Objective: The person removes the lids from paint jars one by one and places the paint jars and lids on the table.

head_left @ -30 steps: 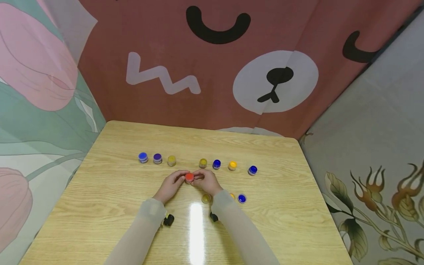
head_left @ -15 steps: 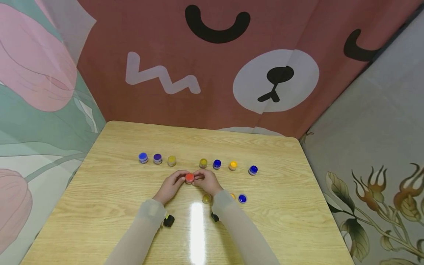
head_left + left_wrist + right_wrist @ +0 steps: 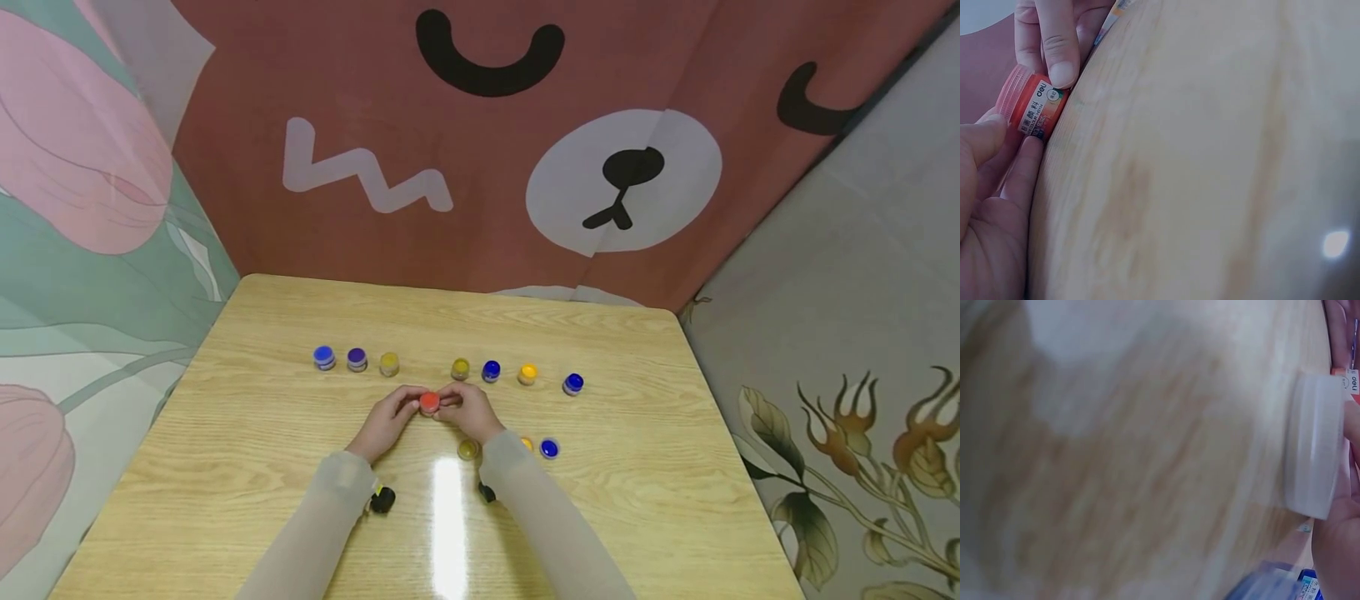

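Note:
A small red paint jar (image 3: 430,403) with a see-through lid stands upright on the table between both hands. My left hand (image 3: 386,421) pinches it from the left; in the left wrist view its thumb lies on the lid edge and a finger reaches under the label. From the right, my right hand (image 3: 471,412) grips the same jar (image 3: 1038,103) with thumb and fingers. At the edge of the right wrist view just a strip of the red jar (image 3: 1351,381) shows. Nearer to that camera lies a whitish lid (image 3: 1313,447) on the table.
Blue (image 3: 324,357), purple (image 3: 357,359) and mustard (image 3: 388,363) jars stand back left. Right of them follow another mustard jar (image 3: 460,369), dark blue ones (image 3: 491,371) and an orange one (image 3: 527,374). Mustard (image 3: 468,450) and blue (image 3: 550,448) lids lie by the right forearm.
Both hands stay on the red jar in nearly the same place. The head view has shifted very slightly; the other jars have not moved.

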Action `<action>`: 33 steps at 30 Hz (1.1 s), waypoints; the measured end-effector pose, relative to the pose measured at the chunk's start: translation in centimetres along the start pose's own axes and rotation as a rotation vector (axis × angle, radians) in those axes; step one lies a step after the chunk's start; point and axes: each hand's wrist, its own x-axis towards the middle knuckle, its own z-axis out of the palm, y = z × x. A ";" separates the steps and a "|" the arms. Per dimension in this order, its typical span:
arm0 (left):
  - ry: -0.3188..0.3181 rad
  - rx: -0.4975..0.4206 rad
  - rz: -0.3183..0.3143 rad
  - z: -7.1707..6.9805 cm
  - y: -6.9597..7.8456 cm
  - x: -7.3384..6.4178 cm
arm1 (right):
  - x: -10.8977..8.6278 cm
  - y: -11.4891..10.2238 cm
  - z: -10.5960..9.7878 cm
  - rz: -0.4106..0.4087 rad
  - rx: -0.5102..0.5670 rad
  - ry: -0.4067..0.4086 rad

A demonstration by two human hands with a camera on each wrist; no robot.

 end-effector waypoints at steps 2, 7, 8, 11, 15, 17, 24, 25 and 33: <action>0.002 -0.003 0.000 0.0 -0.1 0.0 | 0.0 0.0 0.1 -0.003 -0.002 0.000; -0.001 -0.011 -0.007 0.0 -0.2 0.0 | -0.1 0.0 0.1 0.002 -0.006 0.000; -0.001 -0.010 -0.008 0.0 -0.2 -0.1 | -0.1 0.0 0.1 0.003 -0.005 0.000; -0.003 -0.003 -0.004 0.0 -0.3 0.0 | -0.1 0.0 0.1 0.006 -0.007 0.000; -0.013 -0.002 0.012 0.0 -0.5 0.0 | 0.0 0.1 0.1 0.006 -0.013 0.001; -0.020 0.012 0.009 -0.1 -0.5 0.1 | 0.1 0.1 0.1 0.004 -0.017 0.003; -0.028 0.056 -0.001 -0.2 -0.3 0.1 | 0.1 0.2 0.1 -0.003 -0.009 0.004; -0.028 0.051 0.000 -0.2 -0.3 0.1 | 0.1 0.2 0.1 0.000 -0.009 0.004; -0.024 -0.049 -0.043 0.1 -0.4 0.2 | 0.3 0.2 0.0 -0.004 0.000 0.003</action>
